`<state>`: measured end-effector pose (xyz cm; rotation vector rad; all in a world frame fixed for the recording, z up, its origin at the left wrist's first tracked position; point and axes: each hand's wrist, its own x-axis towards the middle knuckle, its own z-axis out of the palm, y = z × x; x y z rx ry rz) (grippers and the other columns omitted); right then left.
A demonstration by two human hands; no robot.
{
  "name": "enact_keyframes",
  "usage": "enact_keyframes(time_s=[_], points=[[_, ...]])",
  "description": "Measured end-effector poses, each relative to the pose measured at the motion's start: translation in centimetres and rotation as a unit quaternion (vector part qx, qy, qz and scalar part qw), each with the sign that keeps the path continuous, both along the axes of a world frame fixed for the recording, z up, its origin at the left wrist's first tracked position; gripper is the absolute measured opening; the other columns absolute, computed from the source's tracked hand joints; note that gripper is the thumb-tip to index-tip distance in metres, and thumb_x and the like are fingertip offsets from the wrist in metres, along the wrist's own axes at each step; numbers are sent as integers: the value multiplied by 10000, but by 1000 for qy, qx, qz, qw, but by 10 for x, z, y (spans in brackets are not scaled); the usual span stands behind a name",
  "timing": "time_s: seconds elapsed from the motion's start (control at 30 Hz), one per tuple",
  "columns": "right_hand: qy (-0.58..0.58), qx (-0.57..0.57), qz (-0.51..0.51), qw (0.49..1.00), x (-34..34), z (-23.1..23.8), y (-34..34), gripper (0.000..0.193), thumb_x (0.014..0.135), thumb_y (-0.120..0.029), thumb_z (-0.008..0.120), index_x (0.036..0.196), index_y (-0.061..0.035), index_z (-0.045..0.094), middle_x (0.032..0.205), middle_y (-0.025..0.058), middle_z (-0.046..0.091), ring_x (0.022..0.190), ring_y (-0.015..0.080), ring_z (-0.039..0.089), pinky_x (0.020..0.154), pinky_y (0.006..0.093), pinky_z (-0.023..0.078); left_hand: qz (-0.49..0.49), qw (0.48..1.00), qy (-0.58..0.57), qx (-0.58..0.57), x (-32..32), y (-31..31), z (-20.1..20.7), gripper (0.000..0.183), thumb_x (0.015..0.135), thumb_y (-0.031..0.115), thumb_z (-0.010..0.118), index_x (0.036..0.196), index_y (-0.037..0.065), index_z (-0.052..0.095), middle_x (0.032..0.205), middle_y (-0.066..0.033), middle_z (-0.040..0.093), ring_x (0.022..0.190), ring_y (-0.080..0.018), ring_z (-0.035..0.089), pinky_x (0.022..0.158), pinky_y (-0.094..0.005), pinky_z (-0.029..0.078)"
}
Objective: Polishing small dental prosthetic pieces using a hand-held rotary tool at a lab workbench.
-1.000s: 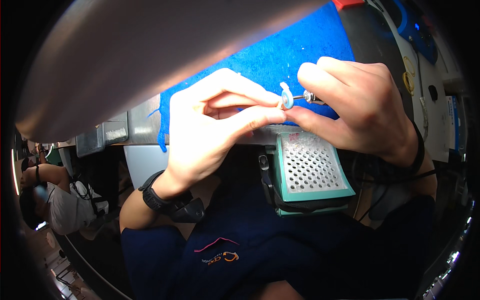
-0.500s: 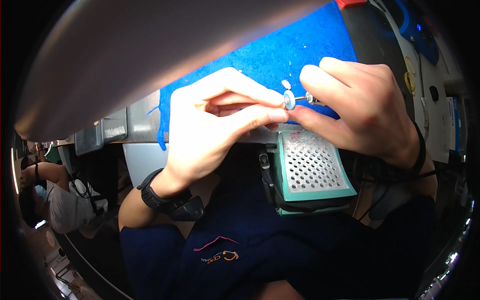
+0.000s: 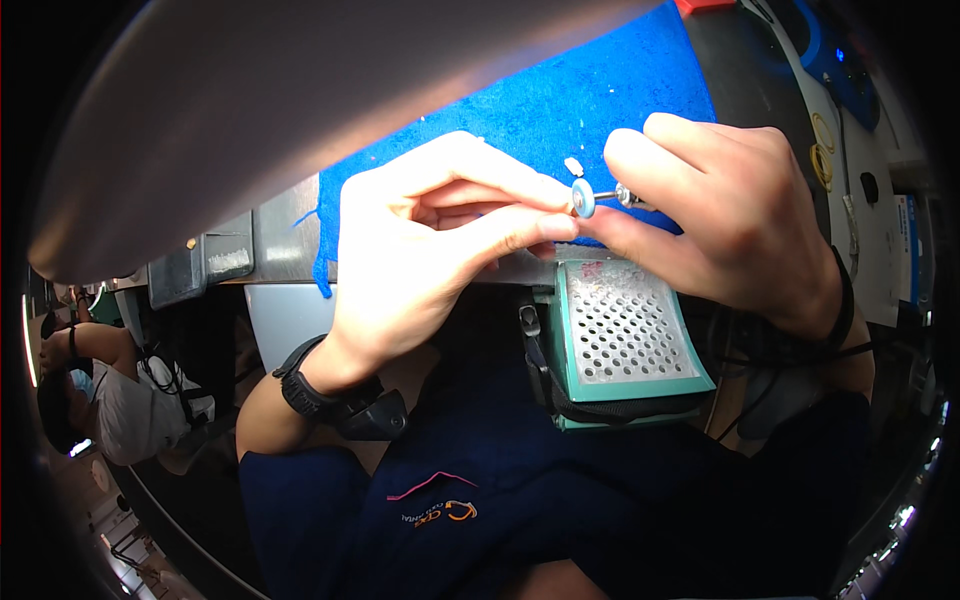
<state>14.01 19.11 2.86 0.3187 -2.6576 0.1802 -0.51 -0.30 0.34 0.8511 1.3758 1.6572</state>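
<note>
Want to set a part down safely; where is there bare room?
Mostly bare blue towel shows beyond the left hand and right hand, bounded by the blurred grey object. Dark benchtop between towel and white surface looks free too. Crowded: between the hands, with blue abrasive wheel and pale fragment.

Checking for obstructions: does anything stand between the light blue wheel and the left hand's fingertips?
Nothing visible does. The light blue wheel, on the tool in the right hand, sits beside the fingertips of the left hand; whether they touch is unclear. The white piece lies beyond, on the blue cloth.
</note>
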Motion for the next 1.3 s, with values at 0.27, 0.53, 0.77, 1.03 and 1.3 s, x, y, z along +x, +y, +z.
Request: enact_keyframes(time_s=[0.27,0.53,0.77,1.03,1.3], points=[[-10,2,-3,1000,2,3,-2,294,716,-161,855,861,-46,627,685,56,498,551,226,544,476,355,408,-1,1000,8,-3,0,0,2,139,875,-64,755,1011,-42,730,972,-126,765,834,-161,731,776,-269,606],[-16,-1,1,1000,2,4,-3,277,722,-147,841,858,-46,622,675,55,476,546,229,537,472,359,400,-3,1000,-6,-15,-1,-1,3,126,872,-50,764,994,-37,735,973,-123,772,834,-150,728,770,-262,603],[-28,2,-2,1000,-11,10,-9,276,715,-143,839,859,-47,624,675,58,471,546,230,535,474,361,402,2,998,63,-12,-11,-6,9,114,902,-90,679,995,-25,672,956,-186,762,769,-178,734,637,-230,547],[-35,5,5,999,-8,2,-2,282,705,-146,842,860,-49,627,682,58,479,552,232,544,476,362,407,5,999,33,-4,-9,0,1,118,881,-76,725,989,-33,705,960,-154,766,806,-166,735,697,-245,575],[-18,2,8,1000,-3,4,0,280,728,-145,842,872,-35,628,679,65,499,553,236,550,473,360,400,-2,1000,-1,-9,-5,0,0,140,860,-58,774,994,-39,735,975,-132,768,877,-164,740,774,-266,606]])
